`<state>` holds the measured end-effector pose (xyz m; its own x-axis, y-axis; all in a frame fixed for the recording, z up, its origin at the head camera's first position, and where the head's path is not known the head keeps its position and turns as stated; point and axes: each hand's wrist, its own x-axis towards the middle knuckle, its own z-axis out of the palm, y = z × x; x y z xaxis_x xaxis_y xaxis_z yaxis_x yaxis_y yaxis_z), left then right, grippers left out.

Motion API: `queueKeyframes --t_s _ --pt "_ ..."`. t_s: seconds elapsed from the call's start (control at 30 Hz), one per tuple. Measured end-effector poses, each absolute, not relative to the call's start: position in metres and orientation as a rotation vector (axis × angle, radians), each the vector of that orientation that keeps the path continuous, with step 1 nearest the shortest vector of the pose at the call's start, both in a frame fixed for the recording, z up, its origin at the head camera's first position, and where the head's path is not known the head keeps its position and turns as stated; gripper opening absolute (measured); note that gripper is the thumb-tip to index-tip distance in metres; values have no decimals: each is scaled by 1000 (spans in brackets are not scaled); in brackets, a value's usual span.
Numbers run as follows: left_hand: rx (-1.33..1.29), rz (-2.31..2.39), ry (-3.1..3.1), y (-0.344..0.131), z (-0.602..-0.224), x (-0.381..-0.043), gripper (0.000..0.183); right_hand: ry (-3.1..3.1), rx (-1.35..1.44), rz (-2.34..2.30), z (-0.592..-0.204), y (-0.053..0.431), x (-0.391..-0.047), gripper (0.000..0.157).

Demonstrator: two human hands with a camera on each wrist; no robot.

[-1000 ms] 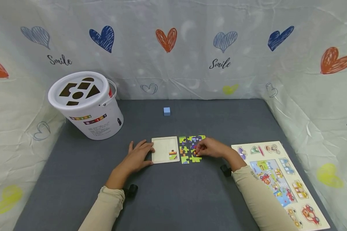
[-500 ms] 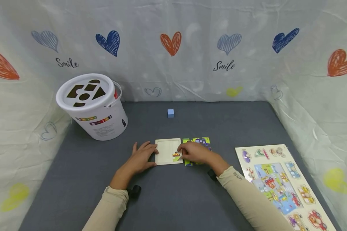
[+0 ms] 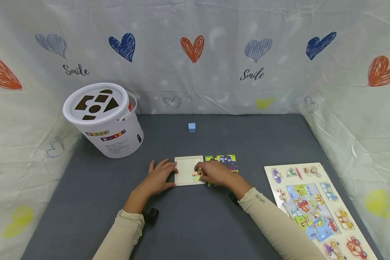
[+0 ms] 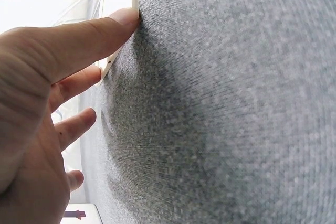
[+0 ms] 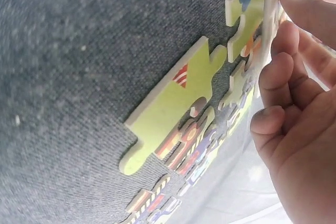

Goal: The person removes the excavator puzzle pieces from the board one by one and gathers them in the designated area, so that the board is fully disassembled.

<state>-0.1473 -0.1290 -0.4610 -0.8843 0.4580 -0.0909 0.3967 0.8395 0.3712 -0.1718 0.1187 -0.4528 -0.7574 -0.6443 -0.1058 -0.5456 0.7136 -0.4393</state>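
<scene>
In the head view, a square wooden puzzle tray (image 3: 184, 171) lies in front of me, with a small picture piece (image 3: 196, 176) in its lower right part. My left hand (image 3: 157, 177) steadies the tray's left side; in the left wrist view the straight thumb (image 4: 100, 38) touches its edge and another fingertip meets it near the corner. Over the tray's right edge, my right hand (image 3: 217, 174) has thumb and fingers brought together beside that piece, pinching a puzzle piece largely hidden by the fingers. Loose puzzle pieces (image 5: 176, 103) lie right of the tray, partly under this hand.
A white bucket (image 3: 117, 135) with shaped holes in its lid stands at the back left. One blue cube (image 3: 191, 128) sits toward the back. At the right lies a large wooden picture board (image 3: 312, 171) with vehicle shapes. A printed curtain (image 3: 214, 90) borders the table.
My right hand has moved left from the loose pieces to the tray's right part. The piece in the tray has shifted slightly left. The left hand keeps its place on the tray; the head view shifted a little.
</scene>
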Motion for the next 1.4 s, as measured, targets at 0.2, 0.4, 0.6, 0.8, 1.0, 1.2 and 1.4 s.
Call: queueKeyframes --t_s 0.2,0.4,0.6,0.8,1.0,1.2,1.4 --pt "657 515 2831 -129 -463 -148 37 2695 -952 -606 -453 119 -173 22" --pt "646 517 2823 -129 -463 -148 38 2660 -935 -738 -451 122 -176 8" --pt "665 518 2825 -128 -464 -147 38 2587 -890 -851 -448 131 -177 5" --pt "682 509 2827 -128 -462 -147 38 2544 -770 -949 -437 159 -181 9" --pt "683 499 2833 -130 -460 -146 37 2491 -715 -940 -426 198 -186 9" --pt "702 496 2834 -131 -459 -146 38 2429 -681 -874 -424 228 -185 9" --pt "695 502 2829 -130 -461 -147 38 2401 -628 -828 -431 240 -182 10"
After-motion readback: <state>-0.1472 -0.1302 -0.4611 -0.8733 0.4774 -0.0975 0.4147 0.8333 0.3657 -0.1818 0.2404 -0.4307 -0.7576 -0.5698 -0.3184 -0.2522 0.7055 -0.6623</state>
